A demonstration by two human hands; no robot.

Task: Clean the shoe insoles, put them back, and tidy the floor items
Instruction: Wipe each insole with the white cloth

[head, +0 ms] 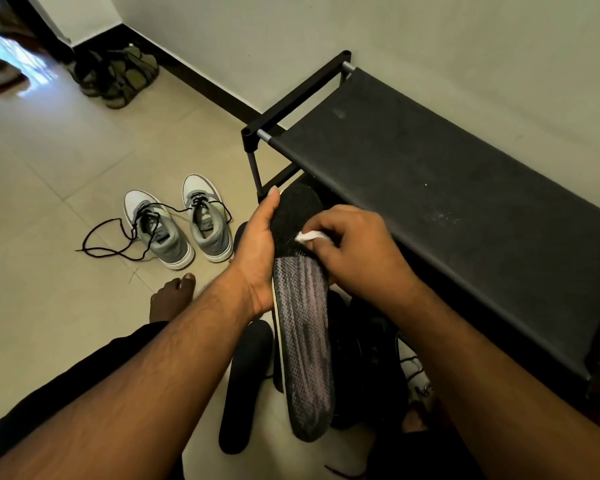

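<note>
A spare black insole (pixel 246 382) lies on the floor nearest me. My left hand (pixel 257 247) grips the patterned insole (pixel 303 327) by its edge while my right hand (pixel 352 249) pinches a white wipe (pixel 309 235) against it. Left and farther off sit grey sneakers (pixel 179 225); right, a black rack (pixel 430 174).

Insole (pixel 302 327): black at the toe, grey-lilac mesh pattern with dark streaks toward the heel, white edge. Wipe (pixel 309 235): white. Second insole (pixel 246 386) on the floor: plain black. Sneakers (pixel 181 223): white and grey, with dark laces. Shoe rack (pixel 430 174): black fabric shelf, black frame, silver tube ends. Floor tiles (pixel 49 161): cream. Skirting (pixel 201 84): black. Bag (pixel 118 76): olive green.
</note>
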